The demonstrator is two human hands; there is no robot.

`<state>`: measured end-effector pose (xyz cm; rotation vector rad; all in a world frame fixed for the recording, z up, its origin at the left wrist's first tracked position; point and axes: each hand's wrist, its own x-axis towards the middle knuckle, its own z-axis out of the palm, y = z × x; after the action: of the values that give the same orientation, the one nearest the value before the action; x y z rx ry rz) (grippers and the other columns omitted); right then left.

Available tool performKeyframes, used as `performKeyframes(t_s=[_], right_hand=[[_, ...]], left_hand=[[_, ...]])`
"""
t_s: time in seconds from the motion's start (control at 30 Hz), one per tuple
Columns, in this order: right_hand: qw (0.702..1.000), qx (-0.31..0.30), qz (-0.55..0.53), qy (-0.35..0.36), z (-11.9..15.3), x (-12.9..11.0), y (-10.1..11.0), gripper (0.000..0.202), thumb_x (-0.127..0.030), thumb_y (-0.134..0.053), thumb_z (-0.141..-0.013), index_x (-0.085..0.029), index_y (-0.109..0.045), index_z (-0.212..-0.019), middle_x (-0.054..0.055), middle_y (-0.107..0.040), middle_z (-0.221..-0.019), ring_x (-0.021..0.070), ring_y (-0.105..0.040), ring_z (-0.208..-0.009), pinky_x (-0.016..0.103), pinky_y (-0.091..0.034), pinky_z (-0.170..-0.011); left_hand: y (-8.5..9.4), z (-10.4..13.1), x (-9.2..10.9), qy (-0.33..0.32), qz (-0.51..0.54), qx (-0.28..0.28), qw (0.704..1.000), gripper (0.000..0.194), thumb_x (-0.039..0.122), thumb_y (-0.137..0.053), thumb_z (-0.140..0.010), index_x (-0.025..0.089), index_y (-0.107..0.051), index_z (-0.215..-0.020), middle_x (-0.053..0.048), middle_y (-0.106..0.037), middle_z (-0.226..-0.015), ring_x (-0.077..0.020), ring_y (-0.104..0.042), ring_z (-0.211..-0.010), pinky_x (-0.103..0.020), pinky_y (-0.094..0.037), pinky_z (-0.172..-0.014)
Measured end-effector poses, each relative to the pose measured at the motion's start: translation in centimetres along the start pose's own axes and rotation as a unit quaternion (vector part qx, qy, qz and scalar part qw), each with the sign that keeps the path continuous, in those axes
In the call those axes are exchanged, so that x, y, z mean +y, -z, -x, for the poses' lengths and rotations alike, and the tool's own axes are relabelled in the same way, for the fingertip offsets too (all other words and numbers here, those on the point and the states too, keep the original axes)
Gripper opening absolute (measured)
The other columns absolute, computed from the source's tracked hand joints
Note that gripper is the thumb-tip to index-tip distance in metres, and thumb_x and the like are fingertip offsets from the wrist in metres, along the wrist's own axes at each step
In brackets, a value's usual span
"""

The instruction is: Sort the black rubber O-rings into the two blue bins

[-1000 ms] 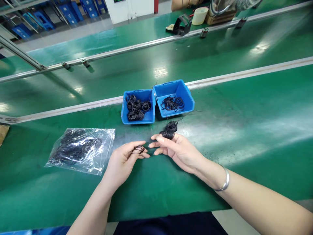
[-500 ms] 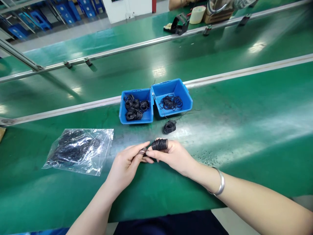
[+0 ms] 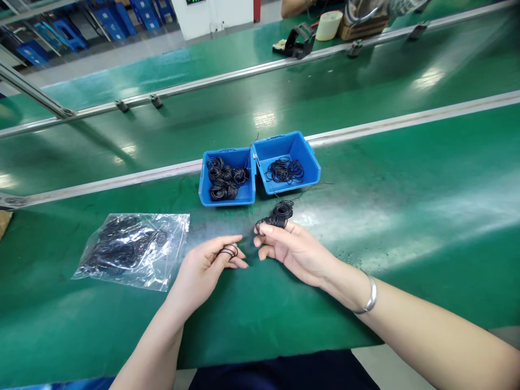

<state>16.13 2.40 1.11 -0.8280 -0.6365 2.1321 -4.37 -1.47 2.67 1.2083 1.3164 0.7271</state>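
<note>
Black, thin loops (image 3: 230,250) sit at the fingertips of the left hand (image 3: 203,271), thumb and fingers closed on them while the index finger reaches out nearly straight. The right hand (image 3: 298,254) is pinched, thumb against fingers, on a thicker black bundle (image 3: 276,222) of many turns; the two hands are near each other, fingertips not touching. A silver bracelet (image 3: 370,295) rings the right wrist. Just beyond the bundle, partly overlapped by it in this view, a black coil (image 3: 283,208) lies on the green work surface (image 3: 264,314). Farther out stand two blue bins side by side: the left bin (image 3: 236,157) holds several neat coils (image 3: 223,179), the right bin (image 3: 280,149) a looser tangle (image 3: 285,171), with a strand trailing over the surface near it. To the left of the left hand lies a clear plastic bag (image 3: 176,233) with dark contents (image 3: 117,241), too glossy to make out. Beyond the bins run a pale strip (image 3: 162,176) and a metal rail (image 3: 227,77); past the rail are a black holder (image 3: 300,42), a cream roll (image 3: 329,25) and part of another person's arm (image 3: 293,7).
</note>
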Motion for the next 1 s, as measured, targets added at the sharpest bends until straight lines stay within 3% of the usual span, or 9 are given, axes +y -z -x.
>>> performKeyframes(t_s=[0.13,0.3,0.43,0.53,0.73,0.87,1.0], right_hand=[[1.0,-0.005,-0.001,-0.013,0.0,-0.1,0.1,0.021,-0.034,-0.077,-0.082,-0.015,-0.074,-0.089,0.008,-0.073,-0.094,0.0164,-0.069,-0.083,0.029,-0.055,-0.074],[0.999,-0.013,0.051,-0.009,-0.2,0.3,0.3,0.024,-0.039,-0.075,-0.083,-0.015,-0.072,-0.081,0.002,-0.069,-0.075,0.0124,-0.063,-0.067,0.028,-0.052,-0.071],[0.991,0.023,0.133,0.019,-0.1,0.5,0.2,0.022,-0.038,-0.078,-0.081,-0.017,-0.073,-0.08,-0.002,-0.06,-0.062,0.0111,-0.054,-0.06,0.027,-0.045,-0.064],[0.985,0.032,0.167,0.039,-0.1,0.7,0.0,0.023,-0.039,-0.081,-0.077,-0.017,-0.074,-0.08,-0.002,-0.062,-0.065,0.0103,-0.051,-0.058,0.027,-0.043,-0.062],[0.976,0.008,0.215,0.042,0.0,1.3,0.0,0.024,-0.041,-0.079,-0.079,-0.018,-0.075,-0.084,0.0,-0.068,-0.075,0.0094,-0.052,-0.057,0.025,-0.043,-0.058],[0.969,-0.025,0.245,0.036,0.0,1.5,-0.1,0.024,-0.041,-0.077,-0.08,-0.018,-0.075,-0.083,0.0,-0.067,-0.072,0.0106,-0.054,-0.059,0.025,-0.044,-0.057],[0.968,-0.022,0.247,0.031,-0.1,1.6,-0.2,0.025,-0.041,-0.077,-0.079,-0.017,-0.074,-0.084,0.001,-0.067,-0.075,0.0108,-0.054,-0.06,0.025,-0.045,-0.057]], left_hand=[[0.2,-0.2,-0.1,0.009,-0.024,-0.02,0.999,0.023,0.032,-0.049,-0.099,0.017,-0.063,-0.108,-0.006,-0.072,-0.098,-0.019,-0.074,-0.093,-0.036,-0.061,-0.089],[0.2,0.0,0.1,-0.019,-0.064,-0.034,0.997,0.024,0.032,-0.041,-0.102,0.018,-0.06,-0.109,-0.008,-0.069,-0.108,-0.0183,-0.071,-0.1,-0.036,-0.058,-0.092],[0.1,0.0,0.2,-0.039,-0.118,-0.038,0.992,0.024,0.029,-0.038,-0.102,0.019,-0.058,-0.11,-0.005,-0.068,-0.098,-0.015,-0.07,-0.083,-0.032,-0.058,-0.079],[-0.2,0.0,0.0,-0.057,-0.147,-0.039,0.987,0.025,0.027,-0.037,-0.102,0.021,-0.059,-0.111,-0.002,-0.067,-0.088,-0.0118,-0.066,-0.07,-0.029,-0.055,-0.072],[-0.8,0.3,-0.6,-0.071,-0.125,-0.014,0.99,0.032,0.03,-0.038,-0.103,0.02,-0.059,-0.124,-0.003,-0.068,-0.091,-0.0118,-0.068,-0.07,-0.029,-0.056,-0.072],[-1.0,0.4,-0.6,-0.079,-0.145,-0.006,0.986,0.034,0.03,-0.039,-0.103,0.019,-0.059,-0.128,-0.001,-0.069,-0.079,-0.0126,-0.069,-0.068,-0.029,-0.056,-0.075],[-1.2,0.2,-0.7,-0.088,-0.162,-0.007,0.983,0.034,0.029,-0.04,-0.102,0.019,-0.06,-0.127,0.0,-0.07,-0.074,-0.0137,-0.07,-0.069,-0.029,-0.057,-0.075]])
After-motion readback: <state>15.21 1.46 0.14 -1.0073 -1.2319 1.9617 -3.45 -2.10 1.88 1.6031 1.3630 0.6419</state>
